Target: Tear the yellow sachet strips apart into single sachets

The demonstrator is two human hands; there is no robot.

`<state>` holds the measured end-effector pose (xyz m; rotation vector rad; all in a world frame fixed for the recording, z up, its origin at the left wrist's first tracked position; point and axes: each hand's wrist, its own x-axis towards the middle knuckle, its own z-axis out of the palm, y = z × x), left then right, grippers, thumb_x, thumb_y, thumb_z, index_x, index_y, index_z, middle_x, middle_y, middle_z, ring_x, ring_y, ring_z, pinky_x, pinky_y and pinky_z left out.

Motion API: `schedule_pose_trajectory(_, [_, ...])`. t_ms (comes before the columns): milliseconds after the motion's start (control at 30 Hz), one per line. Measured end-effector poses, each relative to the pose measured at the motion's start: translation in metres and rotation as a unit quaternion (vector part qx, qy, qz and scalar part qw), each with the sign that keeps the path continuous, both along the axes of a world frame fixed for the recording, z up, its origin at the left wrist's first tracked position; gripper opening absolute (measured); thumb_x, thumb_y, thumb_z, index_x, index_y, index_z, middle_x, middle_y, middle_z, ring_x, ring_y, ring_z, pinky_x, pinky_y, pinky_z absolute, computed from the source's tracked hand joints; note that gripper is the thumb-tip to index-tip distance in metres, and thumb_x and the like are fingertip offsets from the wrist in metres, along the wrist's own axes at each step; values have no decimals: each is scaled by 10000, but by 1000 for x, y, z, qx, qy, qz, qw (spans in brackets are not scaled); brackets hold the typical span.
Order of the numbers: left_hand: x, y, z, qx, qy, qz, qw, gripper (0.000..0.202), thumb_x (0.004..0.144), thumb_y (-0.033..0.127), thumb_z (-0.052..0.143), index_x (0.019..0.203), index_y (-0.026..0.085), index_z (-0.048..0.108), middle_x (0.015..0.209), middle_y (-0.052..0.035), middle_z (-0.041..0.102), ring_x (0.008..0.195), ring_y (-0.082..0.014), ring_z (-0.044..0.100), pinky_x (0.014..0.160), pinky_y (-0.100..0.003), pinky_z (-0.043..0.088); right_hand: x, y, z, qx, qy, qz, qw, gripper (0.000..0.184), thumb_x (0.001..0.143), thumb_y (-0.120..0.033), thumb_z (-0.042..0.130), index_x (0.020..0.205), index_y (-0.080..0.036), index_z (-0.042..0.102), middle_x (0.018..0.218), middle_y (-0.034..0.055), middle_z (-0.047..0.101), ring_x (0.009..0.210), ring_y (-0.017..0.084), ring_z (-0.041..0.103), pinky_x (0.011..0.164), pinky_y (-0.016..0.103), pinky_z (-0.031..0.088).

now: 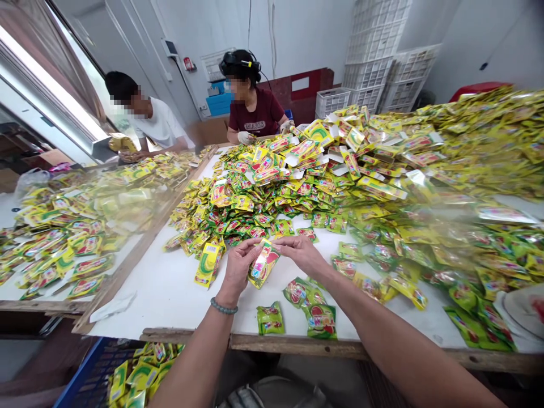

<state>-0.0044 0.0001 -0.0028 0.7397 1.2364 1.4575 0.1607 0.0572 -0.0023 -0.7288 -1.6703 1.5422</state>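
A small yellow and green printed candy box (264, 266) is held up between my hands, tilted, just above the white tabletop. My left hand (241, 265), with a beaded bracelet at the wrist, pinches its left edge. The fingertips of my right hand (301, 253) are closed on its upper right corner. A yellow box (208, 264) lies to the left of my left hand. Below my hands are green candy packets: a single packet (271, 318) and another packet (322, 321) near the table edge. A big heap of packets and boxes (263, 198) rises just beyond my hands.
A wooden strip (140, 249) divides the table on the left, with more packets (63, 243) past it. A blue crate (85, 371) of boxes stands below the front edge. Two people work across the table. White crates (368, 73) are stacked behind; a blurred heap covers the right.
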Motion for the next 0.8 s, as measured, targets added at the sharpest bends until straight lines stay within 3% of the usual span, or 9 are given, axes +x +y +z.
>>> schedule_pose_trajectory(133, [-1,1,1,10,-20,15,1000,388,545,310,864,862,141,717,742,-17,735,630,-133,646,610,-237,499,-7,-12,6,94,-55,-59,992,222,826,-345,614,939,-237,772,951,50,752,907,211,653,826,340,469])
schedule_pose_trajectory(267, [2,4,-1,17,-22,-3,1000,420,553,319,858,895,149,683,730,-15,725,607,-136,640,588,-239,495,-12,-16,7,81,-50,-79,992,276,866,-368,574,1065,-262,733,1089,42,730,1000,213,643,862,347,480])
schedule_pose_trajectory(367, [4,4,-2,18,7,-16,1000,478,582,357,844,972,164,647,656,3,694,527,-125,606,520,-223,462,-10,-12,4,101,-59,-51,992,290,881,-386,557,1089,-270,723,1170,39,703,1100,225,611,919,374,468])
schedule_pose_trajectory(433, [-2,-1,6,7,53,-21,998,485,605,393,829,988,166,638,632,2,680,507,-126,594,500,-217,445,-7,-4,-1,113,-80,-37,990,279,893,-393,540,1032,-261,743,1126,38,720,1067,227,629,913,380,476])
schedule_pose_trajectory(533, [-31,-24,36,-20,192,-58,980,449,605,421,821,942,166,670,626,-15,673,527,-147,592,483,-218,423,-1,10,-13,133,-159,-128,970,259,910,-338,519,985,-247,749,1044,36,743,968,224,657,867,377,492])
schedule_pose_trajectory(633, [-85,-71,77,-110,389,-137,904,407,597,449,802,906,199,715,556,5,636,497,-157,550,439,-214,361,4,20,-26,209,-265,-189,922,251,913,-273,523,1066,-230,718,1115,59,721,1029,224,625,943,387,443])
schedule_pose_trajectory(700, [-127,-110,97,-196,499,-188,823,388,624,500,755,893,222,729,499,20,607,461,-153,518,434,-216,333,3,20,-32,270,-314,-142,899,300,902,-299,564,1166,-205,671,1204,88,681,1108,236,582,990,392,403])
schedule_pose_trajectory(800, [-174,-159,105,-299,599,-175,722,413,584,591,699,850,278,739,433,49,584,439,-183,537,437,-232,340,-5,14,-35,335,-373,-57,863,330,866,-297,624,1171,-176,659,1181,107,682,1098,264,563,950,388,407])
